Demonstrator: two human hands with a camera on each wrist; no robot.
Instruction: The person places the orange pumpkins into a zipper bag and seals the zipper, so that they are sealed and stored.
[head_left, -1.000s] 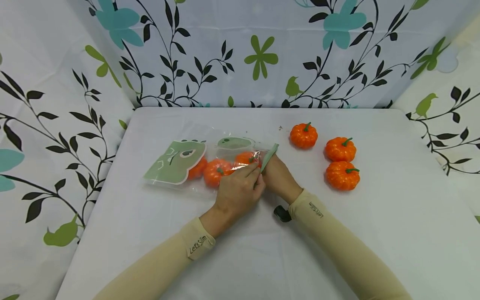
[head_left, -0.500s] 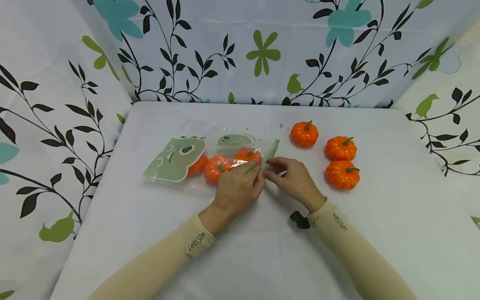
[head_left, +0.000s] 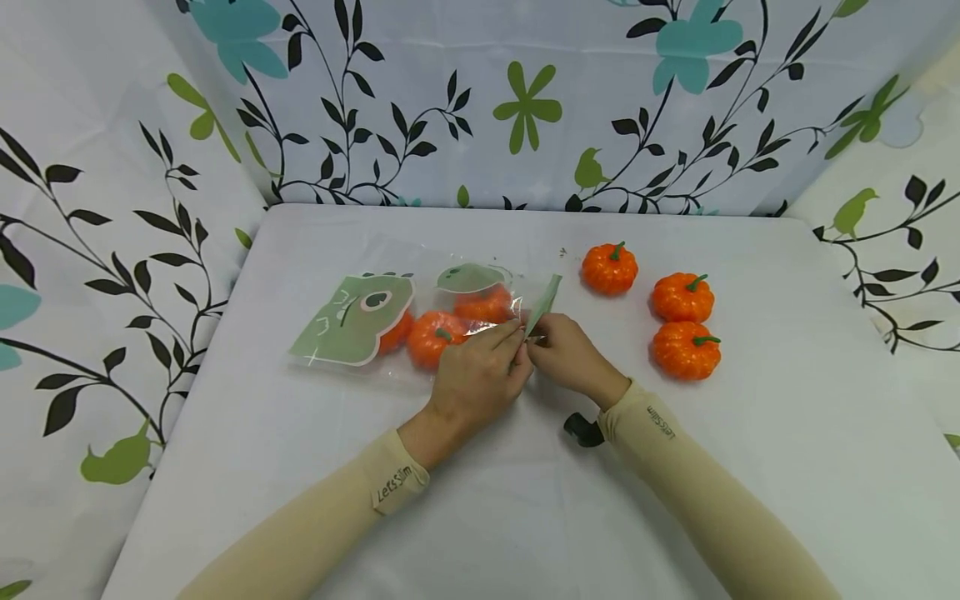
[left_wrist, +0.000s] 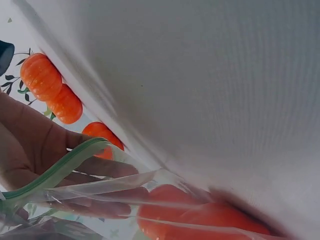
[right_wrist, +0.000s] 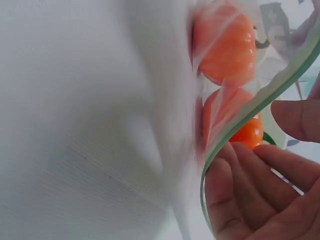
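A clear zip bag (head_left: 330,329) with green printed figures lies left of centre. Inside show three orange toy pumpkins (head_left: 431,340) with green stems. My left hand (head_left: 476,371) pinches the near side of the bag at its mouth. Just right of it, my right hand (head_left: 573,357) has its fingers at the opening, beside the raised green zip strip (head_left: 544,302). From the left wrist, the right hand (left_wrist: 42,145) shows fingers extended behind the clear plastic. In the right wrist view its fingers (right_wrist: 240,185) lie inside the green zip edge (right_wrist: 260,102), close to a pumpkin (right_wrist: 227,47).
Outside the bag, three more orange pumpkins stand to the right: one at the back (head_left: 609,268) and two close together (head_left: 682,297) nearer the right. A white cloth (head_left: 787,417) covers the table, with leaf-patterned fabric (head_left: 420,100) hanging behind and at the sides.
My right hand came out of the bag mouth to the right, then moved back left to the opening. The rear pumpkin in the bag shifted slightly left and back. The left hand stayed put.
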